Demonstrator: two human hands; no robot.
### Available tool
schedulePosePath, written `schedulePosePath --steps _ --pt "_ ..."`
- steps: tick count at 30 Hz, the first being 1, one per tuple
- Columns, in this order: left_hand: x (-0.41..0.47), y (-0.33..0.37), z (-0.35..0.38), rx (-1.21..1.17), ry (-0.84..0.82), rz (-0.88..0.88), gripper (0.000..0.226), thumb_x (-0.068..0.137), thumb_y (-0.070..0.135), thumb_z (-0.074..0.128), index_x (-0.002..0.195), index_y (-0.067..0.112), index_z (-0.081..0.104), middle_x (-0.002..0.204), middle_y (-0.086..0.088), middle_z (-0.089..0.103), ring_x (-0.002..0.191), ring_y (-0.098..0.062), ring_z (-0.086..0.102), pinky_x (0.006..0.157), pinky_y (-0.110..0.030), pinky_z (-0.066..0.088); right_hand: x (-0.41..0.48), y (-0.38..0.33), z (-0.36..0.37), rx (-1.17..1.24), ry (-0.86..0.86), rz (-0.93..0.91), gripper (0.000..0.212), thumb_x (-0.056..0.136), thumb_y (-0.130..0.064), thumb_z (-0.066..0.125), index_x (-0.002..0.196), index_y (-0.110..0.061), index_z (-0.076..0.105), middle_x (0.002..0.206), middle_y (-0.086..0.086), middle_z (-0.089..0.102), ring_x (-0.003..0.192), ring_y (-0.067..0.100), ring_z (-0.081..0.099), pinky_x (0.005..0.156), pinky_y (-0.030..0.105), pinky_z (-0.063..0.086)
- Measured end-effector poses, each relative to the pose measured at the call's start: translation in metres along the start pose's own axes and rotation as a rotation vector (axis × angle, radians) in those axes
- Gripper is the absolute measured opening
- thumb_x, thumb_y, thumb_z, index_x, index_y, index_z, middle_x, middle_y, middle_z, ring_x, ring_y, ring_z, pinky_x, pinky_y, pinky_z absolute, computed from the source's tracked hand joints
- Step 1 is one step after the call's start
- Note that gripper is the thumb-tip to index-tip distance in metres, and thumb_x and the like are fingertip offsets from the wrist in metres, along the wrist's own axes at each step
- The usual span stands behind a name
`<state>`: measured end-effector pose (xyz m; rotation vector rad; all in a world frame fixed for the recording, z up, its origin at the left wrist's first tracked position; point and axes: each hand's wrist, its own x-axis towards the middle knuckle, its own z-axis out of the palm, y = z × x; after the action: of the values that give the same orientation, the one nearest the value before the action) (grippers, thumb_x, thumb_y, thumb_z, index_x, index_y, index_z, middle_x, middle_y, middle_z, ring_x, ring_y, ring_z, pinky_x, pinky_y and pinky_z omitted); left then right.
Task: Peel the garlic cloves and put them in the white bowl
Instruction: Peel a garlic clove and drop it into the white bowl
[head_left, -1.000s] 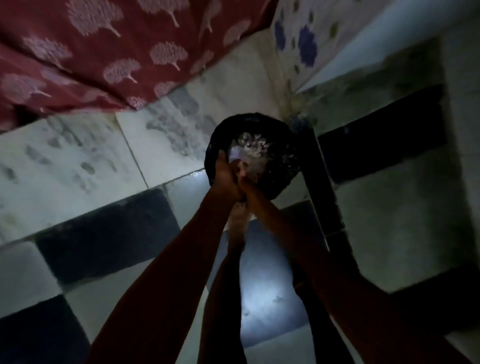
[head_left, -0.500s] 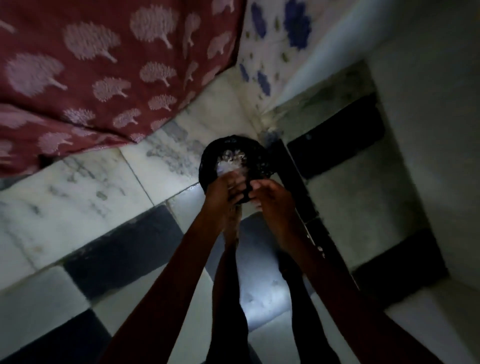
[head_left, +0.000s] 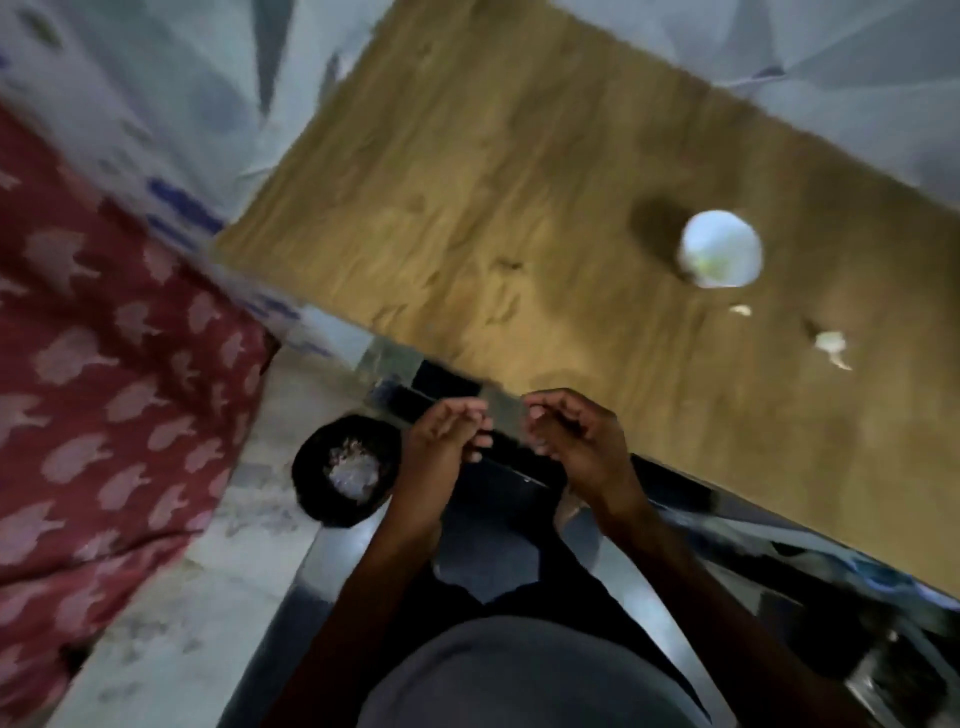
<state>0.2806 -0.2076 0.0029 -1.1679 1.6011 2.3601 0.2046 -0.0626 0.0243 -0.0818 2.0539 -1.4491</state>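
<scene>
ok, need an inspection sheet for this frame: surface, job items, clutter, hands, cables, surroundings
Surface: wooden table, brown grain top; the frame is motion-blurred.
Job's things: white bowl on the table's right part; two pale garlic pieces on the wood near it, not touching it; cannot tell if they are peeled.
Clutter: black container on the floor left of the hands, pale skins inside.
Hands: left hand has relaxed fingers, nothing seen in it; right hand has curled fingers, contents unclear. They are apart, at the table's near edge.
Cables: nothing seen.
Surroundings: red patterned cloth, marble floor.
</scene>
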Motion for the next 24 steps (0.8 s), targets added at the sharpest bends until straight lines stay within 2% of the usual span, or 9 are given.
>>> schedulePosePath --steps 5,10,12,13,15,17,18,21,24 --pt "0.02 0.016 0.129 0.142 -0.161 0.064 0.02 0.098 0.002 0.051 0.092 0.014 0.065 0.077 -0.002 0.067 0.061 -0.007 0.062 0.061 -0.021 0.046 0.002 0.009 -0.128 0.129 0.252 -0.03 0.018 0.095 -0.002 0.057 0.102 -0.009 0.072 0.082 0.006 0.073 0.072 0.014 0.064 0.063 0.026 0.05" --pt "0.052 0.003 0.24 0.397 -0.216 0.247 0.016 0.089 0.001 0.06 0.089 0.014 0.068 0.077 -0.003 0.069 0.07 -0.012 0.064 0.07 -0.031 0.051 0.02 0.023 -0.233 0.184 0.339 -0.041 0.018 0.094 -0.003 0.056 0.102 -0.009 0.072 0.081 0.005 0.072 0.071 0.013 0.062 0.061 0.025 0.049" --pt "0.073 -0.003 0.275 0.592 -0.185 0.405 0.017 0.08 0.009 0.058 0.086 0.019 0.069 0.08 0.003 0.071 0.075 -0.01 0.066 0.076 -0.029 0.052 0.032 0.03 -0.262 0.171 0.353 -0.036 0.018 0.094 -0.005 0.057 0.101 -0.011 0.072 0.08 0.004 0.073 0.069 0.012 0.063 0.061 0.025 0.049" --pt "0.082 -0.005 0.29 0.711 -0.169 0.513 0.019 0.077 0.011 0.056 0.088 0.019 0.07 0.084 0.003 0.071 0.08 -0.01 0.066 0.078 -0.027 0.053 0.038 0.033 -0.274 0.162 0.361 -0.034 0.018 0.094 -0.006 0.057 0.1 -0.012 0.072 0.08 0.003 0.073 0.069 0.011 0.063 0.061 0.025 0.05" --pt "0.1 -0.011 0.32 1.002 -0.186 0.701 0.033 0.081 0.004 0.057 0.11 0.012 0.069 0.109 -0.005 0.069 0.102 -0.019 0.065 0.091 -0.032 0.051 0.051 0.04 -0.295 0.143 0.368 -0.03 0.017 0.094 -0.008 0.057 0.099 -0.013 0.072 0.081 0.002 0.074 0.068 0.01 0.065 0.062 0.026 0.05" --pt "0.114 -0.013 0.344 1.267 -0.244 0.782 0.048 0.089 -0.006 0.051 0.136 0.006 0.054 0.14 -0.012 0.052 0.129 -0.025 0.049 0.108 -0.036 0.04 0.061 0.044 -0.31 0.13 0.37 -0.022 0.016 0.093 -0.008 0.058 0.097 -0.014 0.072 0.083 0.003 0.074 0.068 0.009 0.066 0.062 0.026 0.051" --pt "0.119 -0.013 0.352 1.334 -0.26 0.786 0.049 0.093 -0.004 0.047 0.141 0.004 0.048 0.147 -0.013 0.045 0.135 -0.027 0.043 0.112 -0.036 0.035 0.066 0.046 -0.315 0.126 0.369 -0.021 0.015 0.093 -0.008 0.058 0.097 -0.013 0.072 0.083 0.004 0.074 0.068 0.009 0.066 0.062 0.025 0.051" --pt "0.131 -0.007 0.367 1.368 -0.227 0.773 0.038 0.098 0.008 0.037 0.129 -0.004 0.055 0.137 -0.021 0.053 0.126 -0.034 0.05 0.106 -0.042 0.04 0.078 0.05 -0.329 0.111 0.37 -0.033 0.014 0.093 -0.006 0.058 0.098 -0.008 0.072 0.083 0.008 0.074 0.067 0.01 0.065 0.06 0.022 0.05" --pt "0.14 -0.005 0.375 1.421 -0.19 0.712 0.029 0.099 0.008 0.038 0.117 0.002 0.06 0.123 -0.016 0.06 0.115 -0.032 0.056 0.099 -0.042 0.044 0.088 0.054 -0.337 0.089 0.367 -0.05 0.014 0.094 -0.008 0.059 0.097 -0.01 0.072 0.081 0.005 0.074 0.067 0.012 0.067 0.06 0.022 0.051"
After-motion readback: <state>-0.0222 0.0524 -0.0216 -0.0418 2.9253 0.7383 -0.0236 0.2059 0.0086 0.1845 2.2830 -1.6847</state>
